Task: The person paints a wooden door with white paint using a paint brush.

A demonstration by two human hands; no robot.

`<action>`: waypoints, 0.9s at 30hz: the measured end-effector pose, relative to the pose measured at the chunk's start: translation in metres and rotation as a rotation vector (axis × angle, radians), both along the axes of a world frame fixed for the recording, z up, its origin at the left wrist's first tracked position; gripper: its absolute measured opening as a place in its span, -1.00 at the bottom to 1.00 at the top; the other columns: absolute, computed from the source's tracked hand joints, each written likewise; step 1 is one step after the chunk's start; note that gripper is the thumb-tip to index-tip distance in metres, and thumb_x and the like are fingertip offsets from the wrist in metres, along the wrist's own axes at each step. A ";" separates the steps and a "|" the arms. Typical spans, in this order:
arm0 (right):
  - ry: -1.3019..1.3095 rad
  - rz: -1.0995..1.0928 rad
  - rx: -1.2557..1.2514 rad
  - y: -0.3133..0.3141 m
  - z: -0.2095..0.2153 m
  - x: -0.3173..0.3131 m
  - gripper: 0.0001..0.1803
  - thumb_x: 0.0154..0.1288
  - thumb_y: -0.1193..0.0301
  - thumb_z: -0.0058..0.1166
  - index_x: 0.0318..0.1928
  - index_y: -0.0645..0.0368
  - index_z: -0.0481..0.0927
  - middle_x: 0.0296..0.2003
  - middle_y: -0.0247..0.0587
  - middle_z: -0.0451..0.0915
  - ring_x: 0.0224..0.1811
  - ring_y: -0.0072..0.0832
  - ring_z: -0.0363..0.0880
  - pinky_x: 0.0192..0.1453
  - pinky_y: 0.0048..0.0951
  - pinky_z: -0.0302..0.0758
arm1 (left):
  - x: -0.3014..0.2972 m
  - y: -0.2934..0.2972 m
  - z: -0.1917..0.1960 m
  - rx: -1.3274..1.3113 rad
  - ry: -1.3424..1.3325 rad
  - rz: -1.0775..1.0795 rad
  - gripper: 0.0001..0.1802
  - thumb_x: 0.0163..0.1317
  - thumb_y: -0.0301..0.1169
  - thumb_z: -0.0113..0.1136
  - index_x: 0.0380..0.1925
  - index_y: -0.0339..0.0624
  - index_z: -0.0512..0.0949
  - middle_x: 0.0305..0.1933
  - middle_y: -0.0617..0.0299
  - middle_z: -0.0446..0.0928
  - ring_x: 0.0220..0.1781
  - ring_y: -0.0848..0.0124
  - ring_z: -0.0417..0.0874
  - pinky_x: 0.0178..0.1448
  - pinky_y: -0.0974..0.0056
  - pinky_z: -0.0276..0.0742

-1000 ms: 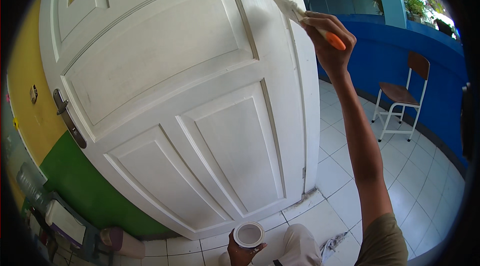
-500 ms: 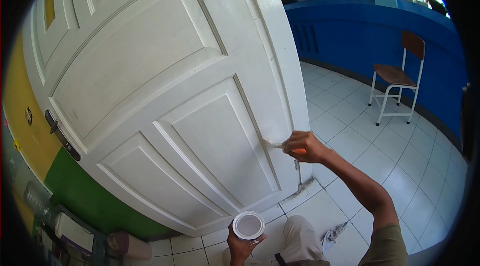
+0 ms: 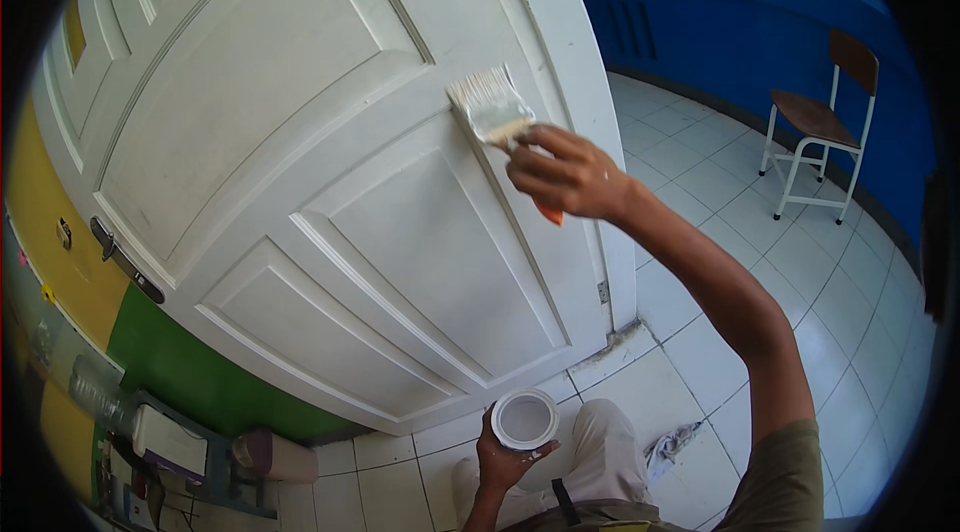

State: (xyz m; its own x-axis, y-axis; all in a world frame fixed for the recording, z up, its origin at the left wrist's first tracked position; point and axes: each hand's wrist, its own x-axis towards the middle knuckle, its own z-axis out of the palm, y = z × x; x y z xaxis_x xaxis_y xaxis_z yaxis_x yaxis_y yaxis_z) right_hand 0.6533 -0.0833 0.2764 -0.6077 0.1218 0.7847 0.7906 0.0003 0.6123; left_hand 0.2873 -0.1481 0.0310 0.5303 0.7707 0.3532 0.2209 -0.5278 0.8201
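The right hand (image 3: 565, 172) is closed around the orange handle of a paintbrush (image 3: 497, 117), whose white-loaded bristles point toward eleven o'clock and press against the white panelled door (image 3: 300, 162), on the stile beside the upper right corner of a raised panel. The forearm runs down from the hand toward five o'clock, ending in an olive sleeve at the lower edge. The left hand (image 3: 505, 457), low at about six o'clock, cups a small round paint pot (image 3: 524, 419) from below, its fingers curled around the rim; the pot shows white paint inside and is held level, well apart from the brush. Under it lie the person's light trousers and, at about five o'clock, a crumpled rag (image 3: 672, 444) on the white tiled floor (image 3: 720, 192). The door carries a dark lever handle (image 3: 122, 259) toward nine o'clock, next to a yellow and green wall (image 3: 150, 352). At two o'clock a wooden chair (image 3: 820, 127) with a white metal frame stands against a blue wall (image 3: 700, 22).
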 end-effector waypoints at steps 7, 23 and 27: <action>0.328 0.145 -0.558 -0.057 -0.217 -0.008 -0.82 0.10 0.57 0.37 -0.25 0.15 0.70 -0.12 -0.22 0.71 0.02 -0.26 0.70 0.17 -0.26 0.74 | 0.003 0.000 0.009 -0.035 -0.004 -0.027 0.08 -0.25 -0.23 0.89 0.26 -0.32 0.42 0.14 0.00 0.68 0.19 0.17 0.74 0.29 0.08 0.68; 0.244 0.251 0.155 -0.017 0.001 0.009 -0.88 0.17 0.48 0.42 -0.31 0.09 0.70 -0.23 -0.31 0.75 -0.03 -0.38 0.74 -0.16 -0.45 0.77 | 0.007 0.001 -0.011 -0.036 0.022 -0.031 0.04 -0.22 -0.23 0.87 0.25 -0.31 0.43 0.10 0.02 0.71 0.12 0.21 0.77 0.25 0.12 0.70; 0.370 0.131 -0.146 -0.027 -0.193 -0.010 -0.87 0.07 0.51 0.35 -0.33 0.10 0.69 -0.16 -0.25 0.71 0.06 -0.27 0.72 0.18 -0.31 0.76 | 0.004 0.004 -0.020 -0.112 -0.033 -0.042 -0.02 -0.22 -0.31 0.86 0.22 -0.33 0.47 0.12 0.06 0.69 0.14 0.25 0.74 0.28 0.14 0.67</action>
State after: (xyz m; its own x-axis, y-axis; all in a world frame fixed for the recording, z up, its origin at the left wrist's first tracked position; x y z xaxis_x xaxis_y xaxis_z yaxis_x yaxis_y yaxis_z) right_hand 0.6437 -0.1100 0.0838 -0.3056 0.1886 0.9333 0.9448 0.1816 0.2727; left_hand 0.2912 -0.1437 0.0106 0.5522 0.7837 0.2843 0.1725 -0.4410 0.8808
